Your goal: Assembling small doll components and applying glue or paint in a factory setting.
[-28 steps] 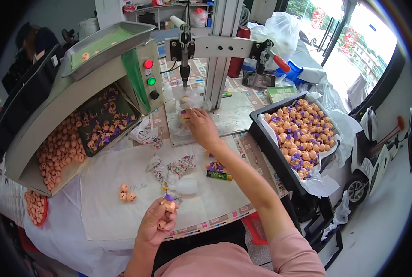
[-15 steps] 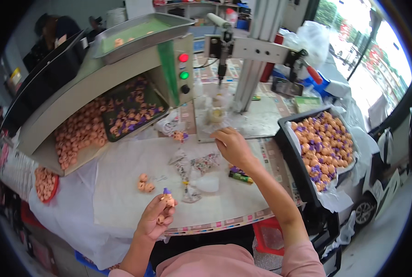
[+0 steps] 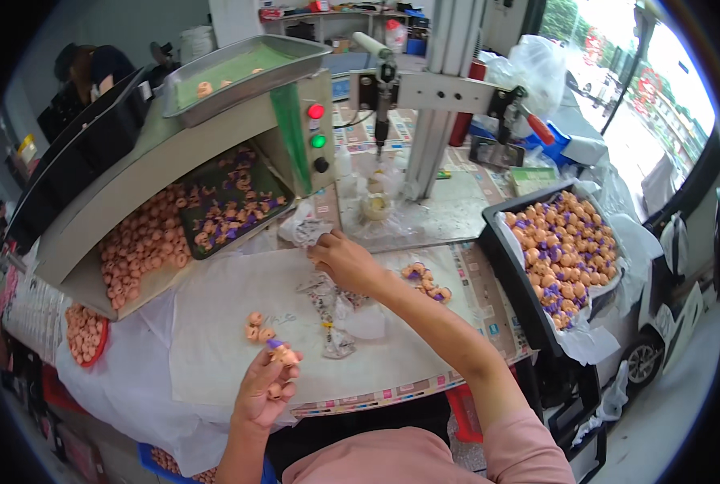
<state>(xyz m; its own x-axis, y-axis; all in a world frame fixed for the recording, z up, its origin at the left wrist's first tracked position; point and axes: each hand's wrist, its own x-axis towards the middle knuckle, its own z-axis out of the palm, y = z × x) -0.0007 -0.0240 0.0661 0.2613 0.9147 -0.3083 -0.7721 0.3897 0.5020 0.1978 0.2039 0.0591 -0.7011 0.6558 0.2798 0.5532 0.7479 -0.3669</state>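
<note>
Head view: purple-topped figure (image 3: 283,354) in left hand (image 3: 258,392)

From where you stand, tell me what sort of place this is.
Probably a small toy workshop: a press-like machine with a handle, a black crate full of small peach-and-purple figures, and an arched cabinet piled with round peach parts.

I wore a pale pink top (image 3: 400,458) with a loose, short right sleeve (image 3: 525,444) and dark clothing (image 3: 360,433) below; my left hand (image 3: 261,394) and right hand (image 3: 349,263) were bare.
</note>
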